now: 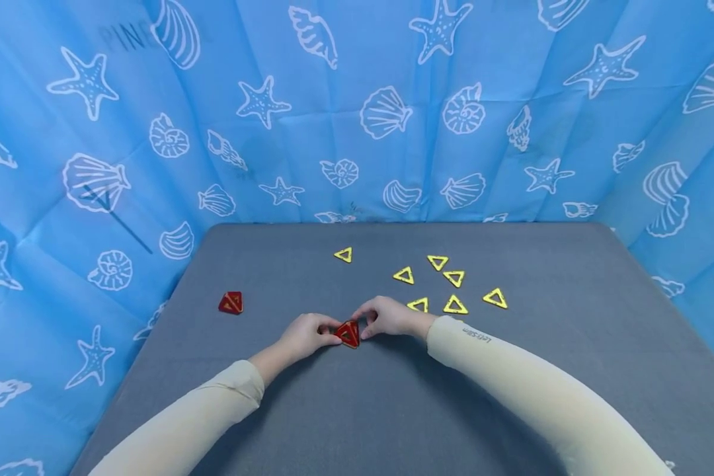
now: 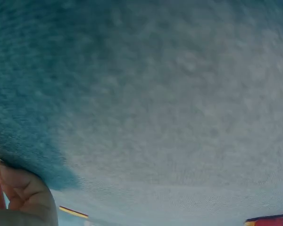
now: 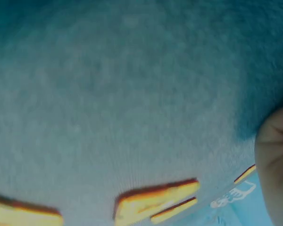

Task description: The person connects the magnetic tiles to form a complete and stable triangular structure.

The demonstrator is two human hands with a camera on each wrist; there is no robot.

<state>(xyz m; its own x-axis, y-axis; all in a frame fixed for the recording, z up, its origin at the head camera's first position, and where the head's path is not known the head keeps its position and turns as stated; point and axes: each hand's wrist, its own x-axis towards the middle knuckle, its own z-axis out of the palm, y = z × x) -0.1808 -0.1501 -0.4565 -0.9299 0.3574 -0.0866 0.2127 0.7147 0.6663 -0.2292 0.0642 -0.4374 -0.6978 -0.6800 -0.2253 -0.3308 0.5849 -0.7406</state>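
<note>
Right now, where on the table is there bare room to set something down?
The table is bare right of the rightmost yellow triangle, between the left sleeve and right sleeve, and between the left hand and leftmost red piece. Crowded: the triangle cluster beyond the right hand, and around the held red piece.

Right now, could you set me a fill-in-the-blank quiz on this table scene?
The left hand and right hand hold a mostly ____ piece.
A similar piece lies toward the person's ____.
In the head view, ____ yellow triangles show.
The curtain behind the table is ____ with white sea motifs.

Missing words: red; left; seven; blue.
</note>
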